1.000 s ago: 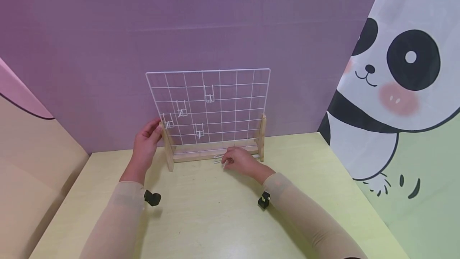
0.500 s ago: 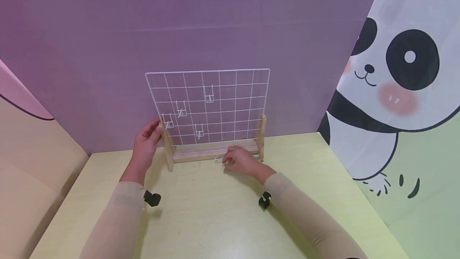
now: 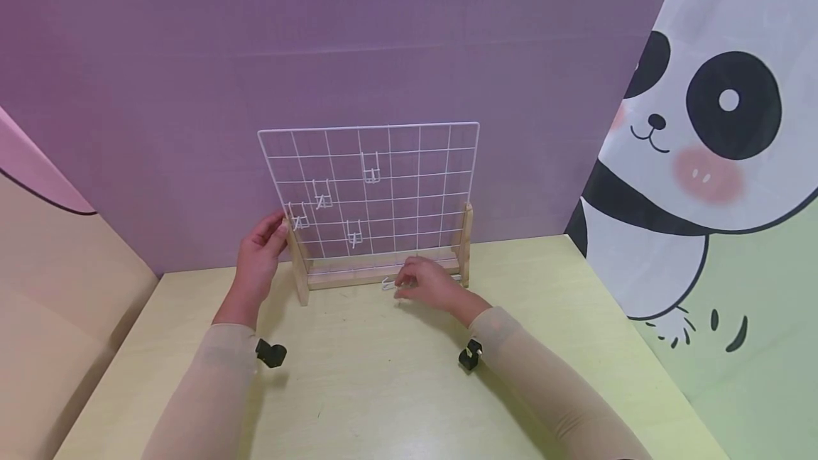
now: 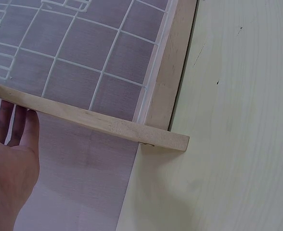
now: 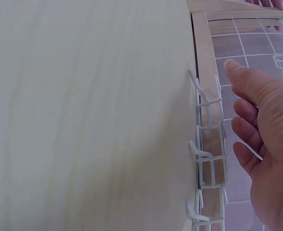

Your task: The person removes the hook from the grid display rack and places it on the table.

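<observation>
A white wire grid panel (image 3: pixel 418 176) stands upright in a wooden stand (image 3: pixel 383 275). My left hand (image 3: pixel 258 250) grips the stand's left wooden upright (image 4: pixel 83 115), its fingers passing behind the wood. Several white wire hooks (image 3: pixel 354 235) hang on the grid, mostly at its left and middle. More of these hooks (image 5: pixel 199 150) sit in a row along the wooden base bar. Just over that row is my right hand (image 3: pixel 428 286), thumb apart from its loosely bent fingers, with nothing held between them. In the head view it covers part of the row.
The stand rests near the back edge of a pale wooden table (image 3: pixel 358 375). Behind it hangs a purple backdrop (image 3: pixel 371 34). A panda picture (image 3: pixel 728 126) covers the wall on the right. A black wrist mount (image 3: pixel 469 356) juts from my right sleeve, another from the left.
My right thumb and fingers, pinched at a hook one second ago, have spread apart and let it go, lifting slightly. The left hand keeps its place on the stand.
</observation>
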`<move>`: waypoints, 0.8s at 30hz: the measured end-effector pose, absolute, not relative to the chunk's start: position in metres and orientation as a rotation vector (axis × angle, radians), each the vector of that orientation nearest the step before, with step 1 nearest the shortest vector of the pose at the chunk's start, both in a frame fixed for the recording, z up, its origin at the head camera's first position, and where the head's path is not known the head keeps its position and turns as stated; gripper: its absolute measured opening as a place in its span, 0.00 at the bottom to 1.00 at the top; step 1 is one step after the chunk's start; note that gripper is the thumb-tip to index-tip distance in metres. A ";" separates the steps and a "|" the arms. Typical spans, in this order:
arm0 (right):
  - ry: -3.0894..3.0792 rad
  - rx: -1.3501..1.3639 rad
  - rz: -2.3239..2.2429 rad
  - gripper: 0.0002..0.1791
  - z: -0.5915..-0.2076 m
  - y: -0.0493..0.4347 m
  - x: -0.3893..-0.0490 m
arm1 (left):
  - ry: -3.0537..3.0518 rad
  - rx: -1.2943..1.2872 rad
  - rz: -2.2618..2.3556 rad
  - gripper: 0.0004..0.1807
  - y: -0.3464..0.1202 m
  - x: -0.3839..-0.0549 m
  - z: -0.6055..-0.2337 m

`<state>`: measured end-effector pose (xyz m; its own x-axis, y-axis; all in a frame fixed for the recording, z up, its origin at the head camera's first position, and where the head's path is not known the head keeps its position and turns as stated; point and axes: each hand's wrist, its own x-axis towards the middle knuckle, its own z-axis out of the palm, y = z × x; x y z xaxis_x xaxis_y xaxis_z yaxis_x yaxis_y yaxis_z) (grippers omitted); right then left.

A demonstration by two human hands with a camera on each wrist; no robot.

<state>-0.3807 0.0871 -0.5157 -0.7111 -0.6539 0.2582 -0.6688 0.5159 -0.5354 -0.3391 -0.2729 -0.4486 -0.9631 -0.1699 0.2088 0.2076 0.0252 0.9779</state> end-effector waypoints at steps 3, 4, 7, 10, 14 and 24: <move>-2.690 1.174 1.021 0.07 -0.515 0.086 -0.382 | -2.047 -0.031 -2.012 0.29 -0.272 -0.338 -0.448; -2.687 1.166 1.030 0.07 -0.515 0.086 -0.382 | -2.044 -0.030 -2.015 0.29 -0.272 -0.337 -0.448; -2.675 1.150 1.028 0.06 -0.513 0.084 -0.383 | -2.034 -0.029 -2.020 0.29 -0.272 -0.337 -0.448; -2.659 1.134 1.019 0.06 -0.510 0.083 -0.381 | -2.023 -0.031 -2.029 0.29 -0.272 -0.338 -0.449; -2.631 1.103 1.079 0.09 -0.508 0.081 -0.379 | -2.017 -0.040 -2.024 0.28 -0.272 -0.339 -0.450; -2.537 1.057 1.268 0.16 -0.494 0.070 -0.373 | -2.018 -0.055 -2.014 0.28 -0.272 -0.338 -0.451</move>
